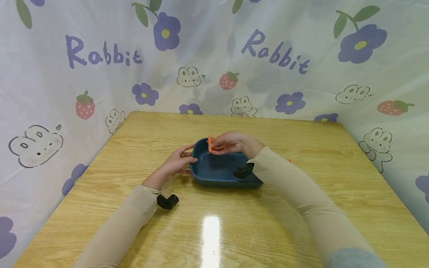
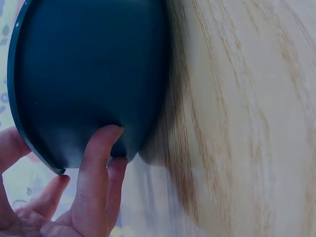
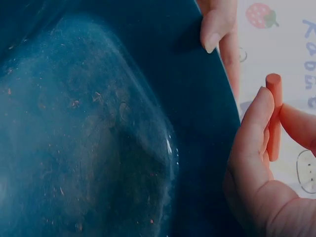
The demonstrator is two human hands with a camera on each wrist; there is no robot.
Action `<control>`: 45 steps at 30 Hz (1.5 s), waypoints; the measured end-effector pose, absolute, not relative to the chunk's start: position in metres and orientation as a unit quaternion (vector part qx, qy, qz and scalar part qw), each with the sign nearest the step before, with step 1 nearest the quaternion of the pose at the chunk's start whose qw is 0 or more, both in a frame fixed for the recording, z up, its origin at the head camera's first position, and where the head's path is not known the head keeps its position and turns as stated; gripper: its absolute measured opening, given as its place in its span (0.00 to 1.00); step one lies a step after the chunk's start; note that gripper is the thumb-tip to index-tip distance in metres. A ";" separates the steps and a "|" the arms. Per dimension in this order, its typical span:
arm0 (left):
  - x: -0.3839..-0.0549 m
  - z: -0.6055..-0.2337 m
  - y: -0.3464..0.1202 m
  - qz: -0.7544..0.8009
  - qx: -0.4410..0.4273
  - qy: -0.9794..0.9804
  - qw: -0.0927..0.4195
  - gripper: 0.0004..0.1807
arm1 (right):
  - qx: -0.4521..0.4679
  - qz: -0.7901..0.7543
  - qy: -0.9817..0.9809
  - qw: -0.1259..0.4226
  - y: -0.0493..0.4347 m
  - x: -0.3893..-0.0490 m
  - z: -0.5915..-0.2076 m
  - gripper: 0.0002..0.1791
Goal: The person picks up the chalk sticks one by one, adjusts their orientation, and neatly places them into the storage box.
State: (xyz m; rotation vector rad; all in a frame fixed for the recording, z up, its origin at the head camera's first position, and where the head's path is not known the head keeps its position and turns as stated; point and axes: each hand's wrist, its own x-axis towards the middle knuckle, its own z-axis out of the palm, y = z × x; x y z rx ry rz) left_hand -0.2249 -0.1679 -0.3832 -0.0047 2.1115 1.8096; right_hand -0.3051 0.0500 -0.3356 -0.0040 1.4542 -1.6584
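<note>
A dark blue tray [image 1: 228, 183] with rounded corners and raised sides stands on the wooden table. At its left end the left hand [image 1: 174, 162] grips the wall, the thumb over the rim and the other fingers outside, as the left wrist view [image 2: 94, 163] also shows. Above the tray's back left part, the right hand [image 1: 234, 143] pinches a short orange stick [image 1: 210, 144] between thumb and fingers. In the right wrist view the orange stick [image 3: 274, 118] looks round and smooth. Small orange specks [image 3: 75, 103] lie on the tray floor. The right forearm hides the tray's right end.
Beyond the right forearm a bit of something orange [image 1: 290, 161] shows, mostly hidden. Black wrist cameras [image 1: 167, 202] sit at both cuffs. A printed cloth [image 1: 207, 48] hangs behind and beside the table [image 1: 161, 126].
</note>
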 end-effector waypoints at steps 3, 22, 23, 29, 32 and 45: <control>-0.225 -0.383 -0.168 0.640 -0.003 0.747 0.179 0.35 | -0.006 -0.665 0.595 0.452 0.044 -0.306 -0.339 0.18; -0.224 -0.383 -0.168 0.645 0.008 0.742 0.182 0.35 | -0.034 -0.611 0.602 0.513 0.018 -0.313 -0.362 0.07; -0.224 -0.383 -0.168 0.648 0.010 0.740 0.183 0.35 | -0.035 -0.609 0.603 0.515 0.017 -0.313 -0.363 0.07; -0.223 -0.382 -0.167 0.656 0.015 0.732 0.186 0.35 | -0.022 -0.600 0.613 0.514 0.015 -0.313 -0.370 0.07; -0.223 -0.383 -0.166 0.654 0.016 0.733 0.186 0.35 | -0.016 -0.594 0.620 0.513 0.015 -0.313 -0.373 0.07; -0.224 -0.384 -0.166 0.653 0.023 0.733 0.190 0.35 | 0.013 -0.591 0.630 0.504 0.017 -0.313 -0.373 0.10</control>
